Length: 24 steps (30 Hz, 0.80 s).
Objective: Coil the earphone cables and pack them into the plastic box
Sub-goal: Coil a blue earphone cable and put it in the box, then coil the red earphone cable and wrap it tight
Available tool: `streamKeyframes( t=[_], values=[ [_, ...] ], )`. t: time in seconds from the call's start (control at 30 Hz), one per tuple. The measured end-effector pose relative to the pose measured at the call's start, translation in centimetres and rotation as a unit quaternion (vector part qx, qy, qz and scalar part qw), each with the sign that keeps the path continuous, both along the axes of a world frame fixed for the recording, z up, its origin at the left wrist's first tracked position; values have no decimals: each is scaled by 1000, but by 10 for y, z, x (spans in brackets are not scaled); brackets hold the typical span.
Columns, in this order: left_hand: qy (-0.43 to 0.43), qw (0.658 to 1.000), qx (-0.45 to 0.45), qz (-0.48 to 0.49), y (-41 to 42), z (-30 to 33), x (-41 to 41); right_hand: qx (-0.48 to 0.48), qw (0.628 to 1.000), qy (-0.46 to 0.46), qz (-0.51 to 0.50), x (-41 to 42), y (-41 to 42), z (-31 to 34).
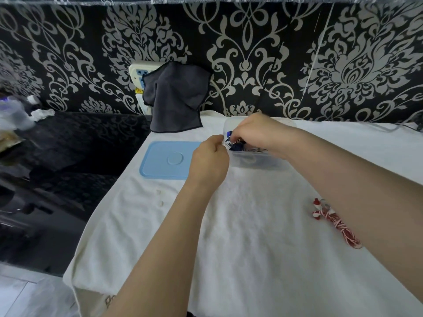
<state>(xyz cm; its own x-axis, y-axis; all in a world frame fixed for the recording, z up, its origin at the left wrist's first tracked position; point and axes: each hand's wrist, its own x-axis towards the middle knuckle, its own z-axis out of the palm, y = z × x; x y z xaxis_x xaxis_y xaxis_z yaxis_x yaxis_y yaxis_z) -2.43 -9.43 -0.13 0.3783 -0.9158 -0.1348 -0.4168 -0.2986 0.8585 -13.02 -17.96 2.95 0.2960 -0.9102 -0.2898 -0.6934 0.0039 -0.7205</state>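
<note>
A clear plastic box (256, 161) stands on the white towel (240, 225) at the middle back. Inside it lies a dark blue earphone cable (237, 146). My right hand (256, 133) reaches down into the box, its fingertips pinching that cable. My left hand (209, 159) is at the box's left wall, fingers curled; whether it grips the rim is hidden. A red-and-white earphone cable (336, 221) lies loosely bundled on the towel at the right, partly behind my right forearm.
The box's light blue lid (164, 160) lies flat left of the box. A dark grey cloth (176, 99) hangs over a wall socket behind. Two small white ear tips (159, 197) rest on the towel. A black counter with clutter lies to the left.
</note>
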Motion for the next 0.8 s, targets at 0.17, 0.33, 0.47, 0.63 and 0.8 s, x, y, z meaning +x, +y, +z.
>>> streamKeyframes(
  t=[0.17,0.33,0.47,0.63,0.8],
  values=[
    [-15,1000,7,-21,1,1,4,43,998,-43,-26,-2,0,-8],
    [-157,985,-38,-64,12,-1,-5,-106,993,-49,1,-16,13,-1],
    [-210,970,-90,-85,25,-2,-16,-245,968,-23,-54,-49,42,8],
    [-263,948,-35,-174,47,-8,-25,-100,958,262,-54,-111,81,-17],
    [-300,926,30,-228,63,-8,-30,21,958,286,-21,-140,111,-39]
  ],
)
